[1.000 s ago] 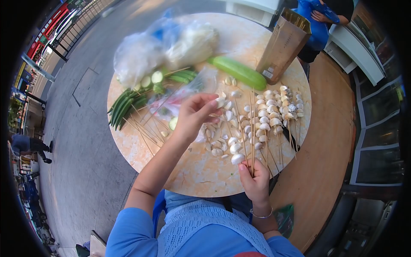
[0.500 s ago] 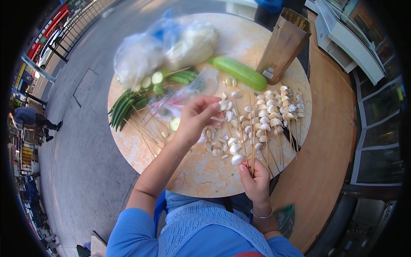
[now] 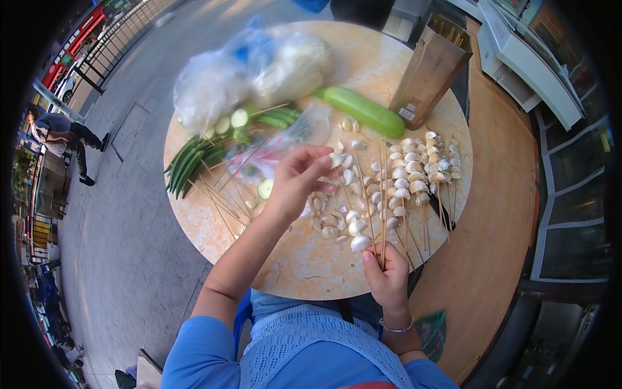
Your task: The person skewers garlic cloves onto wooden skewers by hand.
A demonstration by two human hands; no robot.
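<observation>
My left hand (image 3: 299,178) pinches a white garlic clove (image 3: 336,159) between thumb and fingertips, above the middle of the round table. Closer to the table's front edge, my right hand (image 3: 389,279) is closed around several thin bamboo skewers (image 3: 383,240) that point away from me. Large white cloves (image 3: 360,243) form a line beside its thumb; whether all are threaded on a held skewer I cannot tell. Loose garlic cloves (image 3: 329,231) are scattered between the hands. To the right lie finished-looking garlic skewers (image 3: 414,175), side by side.
Okra (image 3: 186,165) and skewered green slices (image 3: 240,118) lie at the left of the marbled table (image 3: 291,272). Filled plastic bags (image 3: 210,87), a long green gourd (image 3: 363,110) and a box of skewers (image 3: 431,71) stand farther back. A person (image 3: 65,136) is on the pavement.
Both hands hold almost the same place and grip. At the far left, the person on the pavement appears higher and larger in view.
</observation>
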